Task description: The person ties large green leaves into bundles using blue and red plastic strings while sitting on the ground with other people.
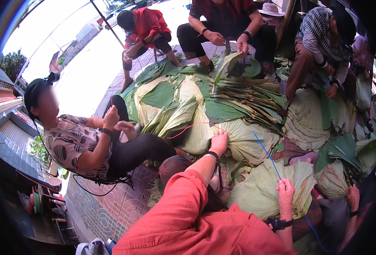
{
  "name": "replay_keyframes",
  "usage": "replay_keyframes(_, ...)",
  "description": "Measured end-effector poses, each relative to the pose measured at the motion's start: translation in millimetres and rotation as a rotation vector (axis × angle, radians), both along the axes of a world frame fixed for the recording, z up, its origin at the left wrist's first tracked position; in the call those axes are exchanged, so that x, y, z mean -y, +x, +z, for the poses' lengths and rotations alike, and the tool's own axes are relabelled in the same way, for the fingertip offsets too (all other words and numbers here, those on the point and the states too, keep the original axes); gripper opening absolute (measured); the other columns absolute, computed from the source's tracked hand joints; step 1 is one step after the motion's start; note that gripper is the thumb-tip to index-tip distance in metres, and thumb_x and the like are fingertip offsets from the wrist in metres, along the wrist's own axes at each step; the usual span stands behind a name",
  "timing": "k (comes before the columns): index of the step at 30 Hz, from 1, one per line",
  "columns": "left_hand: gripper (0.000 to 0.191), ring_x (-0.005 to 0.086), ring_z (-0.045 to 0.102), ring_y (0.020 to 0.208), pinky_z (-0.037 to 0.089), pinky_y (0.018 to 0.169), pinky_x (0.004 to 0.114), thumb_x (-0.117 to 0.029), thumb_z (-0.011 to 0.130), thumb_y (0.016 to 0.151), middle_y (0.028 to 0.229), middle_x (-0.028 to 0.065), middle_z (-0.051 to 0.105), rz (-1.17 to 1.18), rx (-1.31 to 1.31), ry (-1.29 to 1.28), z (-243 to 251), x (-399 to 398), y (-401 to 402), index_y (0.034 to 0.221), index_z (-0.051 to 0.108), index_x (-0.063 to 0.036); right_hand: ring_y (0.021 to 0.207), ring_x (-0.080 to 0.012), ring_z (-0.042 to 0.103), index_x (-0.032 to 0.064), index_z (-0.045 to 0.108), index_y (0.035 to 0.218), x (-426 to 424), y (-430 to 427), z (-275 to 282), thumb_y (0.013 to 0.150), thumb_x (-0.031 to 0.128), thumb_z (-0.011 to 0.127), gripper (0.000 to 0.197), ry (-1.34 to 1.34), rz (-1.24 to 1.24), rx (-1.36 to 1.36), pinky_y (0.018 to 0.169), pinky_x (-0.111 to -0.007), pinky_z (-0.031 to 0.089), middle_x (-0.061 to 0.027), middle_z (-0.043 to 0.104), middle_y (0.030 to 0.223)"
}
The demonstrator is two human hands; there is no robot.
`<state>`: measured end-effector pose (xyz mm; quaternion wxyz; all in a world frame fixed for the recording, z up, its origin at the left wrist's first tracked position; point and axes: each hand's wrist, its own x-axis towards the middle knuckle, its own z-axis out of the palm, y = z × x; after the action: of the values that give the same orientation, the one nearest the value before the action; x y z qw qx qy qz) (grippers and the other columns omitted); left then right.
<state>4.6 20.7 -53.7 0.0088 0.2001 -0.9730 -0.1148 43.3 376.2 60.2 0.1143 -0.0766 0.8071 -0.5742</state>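
Note:
My left hand (219,142) reaches forward over a fan-shaped stack of pale dried lotus leaves (250,140). Its fingertips pinch a thin red cord (194,125), which arcs away to the left. Nearer to me, my right hand (285,188) grips a stiff blue cord (267,152); one end points up and forward, and a blue length trails below the wrist. Beneath and beside the right hand, another pleated bundle of lotus leaves (255,188) lies close to my lap. The palm sides of both hands are hidden.
A large heap of green and pale leaves (157,95) spreads ahead, with a folded leaf stack (248,95) on it. A seated person (76,137) is at left; others (146,28) sit around the heap. Patterned paving (111,204) lies at lower left, beside a cluttered shelf (44,204).

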Motion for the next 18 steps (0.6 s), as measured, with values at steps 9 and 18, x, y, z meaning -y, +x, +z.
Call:
replay_keyframes(9,0.027,0.0293,0.052,0.094,0.044,0.079,0.039,-0.004,0.052,0.070,0.101,0.0133,0.054,-0.087,-0.143,-0.213,-10,1,0,0.097,0.053,-0.0060,0.053,-0.0059,0.043,0.0029,0.057,0.080,-3,0,-2,0.084,0.015,0.053,0.014,0.020,0.012,-0.035,0.051,-0.022,0.034,0.0014,0.049,0.056)
replay_keyframes(18,0.018,0.0325,0.056,0.084,0.047,0.074,0.040,-0.006,0.050,0.073,0.091,0.0139,0.059,-0.116,-0.049,-0.001,-2,10,-7,0.090,0.056,-0.0046,0.054,-0.0066,0.045,0.0024,0.058,0.082,-7,13,4,0.084,0.016,0.054,0.015,0.000,-0.001,-0.004,0.051,-0.022,0.036,0.0002,0.051,0.057)
